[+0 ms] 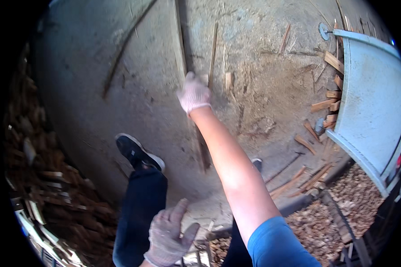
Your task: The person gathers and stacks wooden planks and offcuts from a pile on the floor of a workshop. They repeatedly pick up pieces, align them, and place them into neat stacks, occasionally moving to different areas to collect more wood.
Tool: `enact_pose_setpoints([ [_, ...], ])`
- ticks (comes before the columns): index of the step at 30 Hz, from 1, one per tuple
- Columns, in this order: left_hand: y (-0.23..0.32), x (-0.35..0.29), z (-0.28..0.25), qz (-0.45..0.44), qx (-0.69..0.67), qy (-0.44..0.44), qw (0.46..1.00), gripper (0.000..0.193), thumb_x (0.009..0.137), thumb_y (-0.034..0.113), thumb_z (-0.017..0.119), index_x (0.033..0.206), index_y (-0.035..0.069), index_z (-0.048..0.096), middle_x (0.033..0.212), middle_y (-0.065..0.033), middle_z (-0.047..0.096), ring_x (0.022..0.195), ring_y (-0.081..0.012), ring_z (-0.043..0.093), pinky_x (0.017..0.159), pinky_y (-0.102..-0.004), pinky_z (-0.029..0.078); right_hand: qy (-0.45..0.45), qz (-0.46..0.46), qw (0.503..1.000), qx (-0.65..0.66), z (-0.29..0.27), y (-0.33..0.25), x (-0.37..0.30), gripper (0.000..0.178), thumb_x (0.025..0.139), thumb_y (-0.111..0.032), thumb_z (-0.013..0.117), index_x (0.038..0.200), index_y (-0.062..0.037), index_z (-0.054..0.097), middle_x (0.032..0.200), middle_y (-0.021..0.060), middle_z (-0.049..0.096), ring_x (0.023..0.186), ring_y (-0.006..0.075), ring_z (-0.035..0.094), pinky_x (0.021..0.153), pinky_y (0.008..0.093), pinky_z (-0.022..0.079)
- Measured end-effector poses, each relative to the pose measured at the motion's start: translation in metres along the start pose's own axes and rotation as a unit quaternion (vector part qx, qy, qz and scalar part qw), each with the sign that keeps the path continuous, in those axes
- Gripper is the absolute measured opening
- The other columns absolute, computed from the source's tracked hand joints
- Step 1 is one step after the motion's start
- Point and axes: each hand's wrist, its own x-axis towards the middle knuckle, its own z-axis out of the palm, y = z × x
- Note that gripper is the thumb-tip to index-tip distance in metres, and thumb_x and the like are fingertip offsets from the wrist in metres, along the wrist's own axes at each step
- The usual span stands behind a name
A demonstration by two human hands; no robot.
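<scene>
My right hand (194,94), in a pale knitted work glove, reaches out to the middle of the view. Its fingers are closed around a long narrow wooden board (179,42), which runs from the top edge down past the wrist to a point between my feet. The glove hides the gripped part, and the hand is slightly blurred. Low in the view, in front of my left leg, my left hand (168,236) wears a similar glove. Its fingers and thumb are spread, with nothing in them.
A thin wooden strip (214,53) lies right of the board, and a dark stick (124,49) left of it. Wood pieces (334,104) sit beside a light blue metal machine (372,93). Heaped wood (53,178) fills the left side; chips (352,196) lie lower right.
</scene>
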Motion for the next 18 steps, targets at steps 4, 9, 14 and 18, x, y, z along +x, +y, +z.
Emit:
enact_pose_setpoints([
  [4,0.018,0.013,0.02,0.027,0.041,-0.045,0.998,0.062,0.083,0.024,0.074,0.135,0.0,0.052,0.103,-0.0165,0.069,0.096,-0.0372,0.065,0.087,-0.0457,0.051,-0.054,0.034,0.998,0.026,0.007,0.031,0.016,0.054,0.085,-0.034,0.071,0.125,-0.0028,0.05,0.113,0.0227,0.066,0.103,0.0357,0.071,0.087,0.0514,0.055],
  [9,-0.003,0.007,0.037,-0.011,0.08,-0.029,0.996,0.062,0.083,0.022,0.074,0.136,0.0,0.051,0.101,-0.0166,0.069,0.092,-0.0369,0.065,0.083,-0.0452,0.053,-0.106,0.014,0.978,0.178,-0.036,0.043,-0.021,0.017,0.09,-0.014,0.063,0.105,-0.0061,0.06,0.09,0.0131,0.068,0.083,0.0238,0.069,0.065,0.04,0.056],
  [14,0.0,0.001,0.038,0.014,0.056,-0.076,0.995,0.062,0.085,0.027,0.073,0.137,0.001,0.05,0.103,-0.0168,0.069,0.097,-0.0365,0.064,0.088,-0.0452,0.051,-0.032,0.033,0.974,0.222,-0.046,0.151,-0.068,0.014,0.093,-0.016,0.061,0.099,-0.0083,0.052,0.078,0.006,0.061,0.054,0.0134,0.055,0.035,0.0225,0.043],
  [18,-0.003,-0.005,0.031,-0.024,0.115,-0.121,0.986,0.065,0.086,0.032,0.071,0.138,0.0,0.05,0.103,-0.0175,0.069,0.1,-0.0365,0.064,0.089,-0.0455,0.051,0.121,0.068,0.99,0.024,-0.06,0.255,-0.056,0.034,0.088,-0.026,0.065,0.113,-0.0065,0.054,0.094,0.021,0.069,0.084,0.0376,0.071,0.078,0.0475,0.059],
])
